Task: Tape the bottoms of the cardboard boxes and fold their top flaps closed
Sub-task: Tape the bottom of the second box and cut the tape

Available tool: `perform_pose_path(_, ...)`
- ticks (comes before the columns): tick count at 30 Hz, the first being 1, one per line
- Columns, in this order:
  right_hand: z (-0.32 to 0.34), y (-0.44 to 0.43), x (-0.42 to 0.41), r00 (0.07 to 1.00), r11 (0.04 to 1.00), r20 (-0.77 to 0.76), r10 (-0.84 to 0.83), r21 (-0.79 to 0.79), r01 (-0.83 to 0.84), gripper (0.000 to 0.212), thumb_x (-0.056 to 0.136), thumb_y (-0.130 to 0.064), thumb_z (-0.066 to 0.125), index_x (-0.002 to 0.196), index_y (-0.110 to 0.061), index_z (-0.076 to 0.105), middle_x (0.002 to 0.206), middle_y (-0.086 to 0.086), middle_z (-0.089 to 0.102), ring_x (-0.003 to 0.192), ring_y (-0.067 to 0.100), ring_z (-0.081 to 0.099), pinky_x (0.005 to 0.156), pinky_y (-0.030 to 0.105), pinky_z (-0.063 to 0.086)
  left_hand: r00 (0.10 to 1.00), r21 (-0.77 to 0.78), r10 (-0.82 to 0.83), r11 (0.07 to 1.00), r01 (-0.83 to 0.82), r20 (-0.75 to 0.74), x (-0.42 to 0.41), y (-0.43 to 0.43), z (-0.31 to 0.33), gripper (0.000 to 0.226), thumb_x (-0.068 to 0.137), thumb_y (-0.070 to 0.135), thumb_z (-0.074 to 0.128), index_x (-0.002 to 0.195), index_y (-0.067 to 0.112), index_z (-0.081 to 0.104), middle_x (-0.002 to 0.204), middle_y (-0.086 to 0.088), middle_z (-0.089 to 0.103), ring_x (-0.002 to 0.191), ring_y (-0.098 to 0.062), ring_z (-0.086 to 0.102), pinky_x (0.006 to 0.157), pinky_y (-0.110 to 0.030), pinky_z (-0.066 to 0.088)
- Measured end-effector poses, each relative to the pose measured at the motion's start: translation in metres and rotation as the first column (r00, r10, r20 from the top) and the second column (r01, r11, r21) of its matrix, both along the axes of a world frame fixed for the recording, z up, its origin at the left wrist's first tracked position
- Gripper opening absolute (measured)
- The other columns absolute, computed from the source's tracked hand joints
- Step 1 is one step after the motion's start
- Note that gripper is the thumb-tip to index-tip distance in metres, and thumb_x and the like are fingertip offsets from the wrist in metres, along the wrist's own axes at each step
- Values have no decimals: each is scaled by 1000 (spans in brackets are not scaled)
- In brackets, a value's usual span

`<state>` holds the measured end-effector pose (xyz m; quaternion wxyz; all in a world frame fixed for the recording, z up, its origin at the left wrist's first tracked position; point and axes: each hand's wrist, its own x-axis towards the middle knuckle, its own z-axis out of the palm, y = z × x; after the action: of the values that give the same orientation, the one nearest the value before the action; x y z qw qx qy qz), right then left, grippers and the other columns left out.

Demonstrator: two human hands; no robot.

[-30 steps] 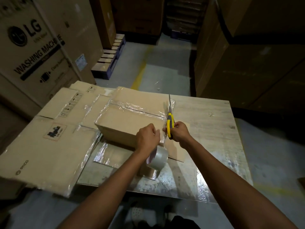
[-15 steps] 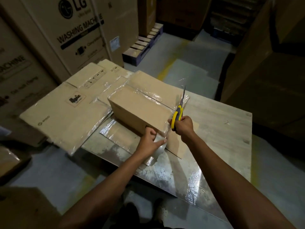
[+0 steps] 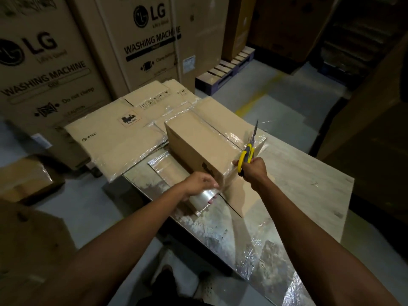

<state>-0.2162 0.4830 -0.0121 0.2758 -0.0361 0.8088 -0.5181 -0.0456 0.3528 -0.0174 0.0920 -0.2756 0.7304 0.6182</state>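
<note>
Gripping the clear tape roll in the left hand, fingers curled round it, low against the near corner of the cardboard box. Clenching the yellow-handled scissors tight in the right hand at the box's right end, blades pointing up over the shiny taped edge. Working with the box resting on the wooden table, flattened cartons lying just left of the box.

Tan cardboard box, black printed mark on near side. Yellow-and-dark-grey handles, grey blades on scissors. Clear glossy tape roll. Tan flattened cartons, small black logos. Pale wood-grain worktop, silvery sheen at near end. Brown big cartons, black LG lettering. Grey floor, yellow stripe.
</note>
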Motion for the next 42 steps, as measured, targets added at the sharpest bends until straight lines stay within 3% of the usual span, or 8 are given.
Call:
perform_pose_path(6,16,80,28,939,940,81,335,-96,-327,25,91,-29,71,90,-8,57,66,8,58,49,19,52,43,22,34,999,91,-5,996,2,39,0,-12,4,8,92,12,68,87,14,74,86,5,75,93,-10,68,94,-27,46)
perform_pose_path(14,14,162,50,738,794,293,608,-234,-561,48,83,-48,73,85,-8,46,66,9,34,53,17,29,50,30,23,999,106,-16,994,11,47,-2,-12,4,12,95,14,63,91,13,73,91,4,74,93,-6,67,86,-21,47)
perform_pose_path(19,15,158,52,707,772,318,632,-180,-609,53,77,-55,75,79,-11,47,64,5,41,50,15,33,49,26,29,999,84,2,996,-6,48,-2,-7,9,13,96,10,59,94,6,71,87,4,70,71,6,64,62,-13,46)
perform_pose_path(23,16,143,53,694,754,306,652,-163,-637,50,79,-57,73,79,-12,50,66,6,47,51,17,38,50,27,33,999,113,0,994,-5,48,-1,-9,10,13,95,8,60,89,9,71,79,5,71,63,3,64,62,-20,44)
perform_pose_path(28,19,120,54,699,752,289,654,-143,-644,47,83,-54,68,79,-11,51,65,5,51,51,16,44,49,26,38,998,118,5,993,-11,56,-1,-11,7,13,93,7,62,86,11,73,86,1,73,79,-8,65,77,-27,48)
perform_pose_path(32,16,107,56,719,766,282,635,-110,-633,55,77,-61,70,81,-10,49,67,8,52,51,20,44,50,26,34,997,103,20,994,-27,69,-3,-11,3,13,92,6,62,89,10,74,85,2,74,80,-6,66,74,-23,47)
perform_pose_path(35,11,103,58,726,773,283,627,-112,-624,53,78,-60,70,81,-11,50,68,9,54,52,21,45,52,30,33,996,86,44,995,-51,75,-3,-11,5,11,93,3,62,95,2,72,76,5,71,66,0,65,60,-13,47)
perform_pose_path(42,10,99,55,736,785,279,617,-152,-601,41,86,-39,75,85,-6,51,64,11,41,48,16,34,46,22,29,993,84,47,995,-57,109,-3,-14,8,13,91,4,64,82,10,72,65,5,70,56,-5,61,53,-15,45)
